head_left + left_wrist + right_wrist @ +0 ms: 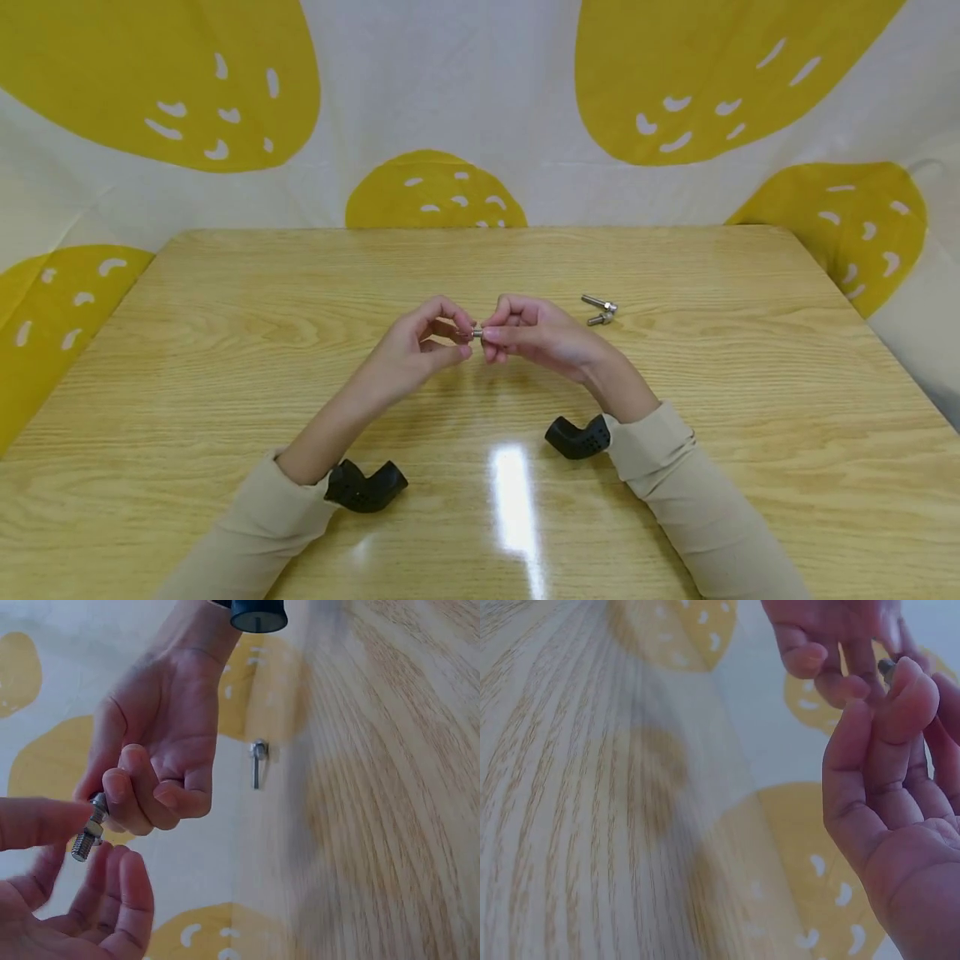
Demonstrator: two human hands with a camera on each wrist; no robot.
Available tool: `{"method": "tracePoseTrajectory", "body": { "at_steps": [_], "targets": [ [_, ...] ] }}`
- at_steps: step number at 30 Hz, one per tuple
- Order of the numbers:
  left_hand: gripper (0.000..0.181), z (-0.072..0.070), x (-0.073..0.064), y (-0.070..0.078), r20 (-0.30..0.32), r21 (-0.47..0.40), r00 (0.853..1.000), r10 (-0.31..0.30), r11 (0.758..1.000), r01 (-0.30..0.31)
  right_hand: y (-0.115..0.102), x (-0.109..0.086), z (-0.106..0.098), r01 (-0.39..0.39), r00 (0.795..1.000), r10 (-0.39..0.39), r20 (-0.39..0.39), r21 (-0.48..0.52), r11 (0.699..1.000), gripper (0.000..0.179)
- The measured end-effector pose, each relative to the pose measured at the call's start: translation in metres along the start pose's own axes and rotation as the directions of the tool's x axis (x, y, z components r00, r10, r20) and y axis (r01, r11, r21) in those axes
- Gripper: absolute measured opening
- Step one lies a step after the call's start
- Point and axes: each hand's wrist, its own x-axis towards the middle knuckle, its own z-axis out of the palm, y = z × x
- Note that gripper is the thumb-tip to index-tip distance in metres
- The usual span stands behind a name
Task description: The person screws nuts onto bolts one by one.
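Observation:
In the head view, my right hand (551, 337) pinches a small metal bolt (477, 333) between thumb and fingers, above the middle of the table. The left wrist view shows a nut (93, 828) on its shank, with the threaded end (82, 848) sticking out toward my left hand. My left hand (408, 350) is around that end, thumb and fingers spread apart; one fingertip overlaps the nut in the left wrist view. In the right wrist view, my right fingers hide most of the bolt and only a dark tip (886, 669) shows.
Two more metal bolts, a longer one (596, 302) and a shorter one (598, 320), lie on the wooden table (262, 283) to the right of my hands. Black curved wrist mounts (367, 487) stick out from both sleeves. A yellow-and-white patterned cloth (450, 83) hangs behind the table.

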Motion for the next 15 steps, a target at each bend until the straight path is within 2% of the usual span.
{"method": "tracePoseTrajectory", "body": {
  "at_steps": [3, 7, 12, 15],
  "targets": [
    [0.026, -0.0001, 0.0001, 0.0011, 0.006, -0.004, 1.0, -0.019, 1.0, 0.019, -0.0002, 0.0003, -0.0006, 0.005, 1.0, -0.005, 0.002, 0.004, 1.0, 0.011],
    [0.025, 0.0008, 0.0007, -0.0002, 0.028, 0.003, 0.999, -0.038, 0.999, 0.038, 0.0003, 0.0005, -0.0002, 0.002, 1.0, -0.002, 0.008, 0.014, 1.0, 0.016],
    [0.017, 0.0004, -0.0003, 0.0001, 0.029, -0.009, 0.999, -0.026, 1.0, 0.027, 0.0002, 0.0004, 0.0008, -0.004, 1.0, 0.003, 0.018, 0.023, 1.0, 0.017],
    [0.021, -0.0003, -0.0007, 0.0012, 0.022, -0.007, 0.999, -0.025, 1.0, 0.026, 0.0001, 0.0004, 0.0006, 0.002, 1.0, -0.003, 0.026, 0.024, 1.0, 0.016]
  ]
}}
